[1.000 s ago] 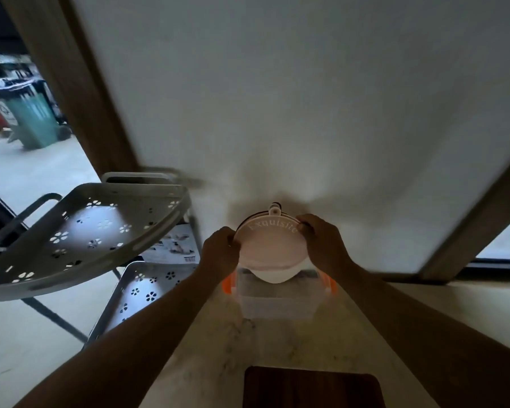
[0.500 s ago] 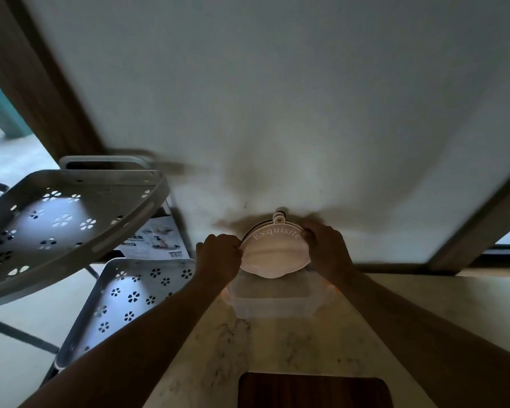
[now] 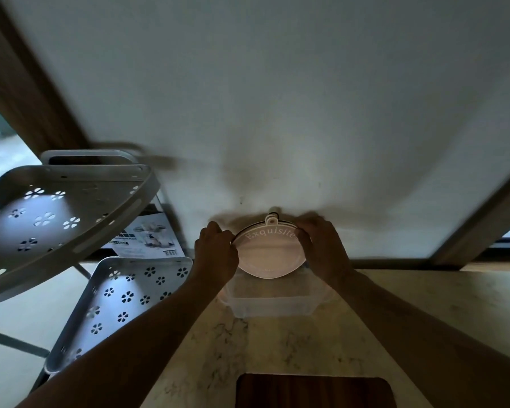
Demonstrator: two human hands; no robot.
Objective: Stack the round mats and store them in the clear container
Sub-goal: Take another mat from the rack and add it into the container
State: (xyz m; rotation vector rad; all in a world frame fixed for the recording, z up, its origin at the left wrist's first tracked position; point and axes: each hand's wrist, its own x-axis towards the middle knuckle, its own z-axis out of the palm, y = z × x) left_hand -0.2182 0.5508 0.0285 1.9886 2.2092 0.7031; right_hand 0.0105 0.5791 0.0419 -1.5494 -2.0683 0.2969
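While the scene is dimly lit, a stack of round mats (image 3: 268, 254) can be made out, held tilted on edge above the clear container (image 3: 273, 301), with its lower rim dipping into or just over the container's open top; which of the 2 cannot be told. The front mat is pale pink, the word "Exquisite" is arched along its upper rim, and a small hanging tab is seen at its top, with a dark rim of another mat showing just behind it. The stack is gripped at its left edge by the left hand (image 3: 216, 254), whose fingers are curled closed around the rim, and at its right edge by the right hand (image 3: 324, 251), closed on the rim in the same way. The container is set on the marbled counter (image 3: 424, 313) at its far edge, close against the white wall (image 3: 277, 98). A dark wooden board (image 3: 312, 391) is laid at the near edge of the counter. Beyond the counter's left edge, a grey rack (image 3: 56, 213) with 2 trays pierced by flower-shaped holes is seen, and a printed leaflet (image 3: 147, 240) is lodged between the trays.
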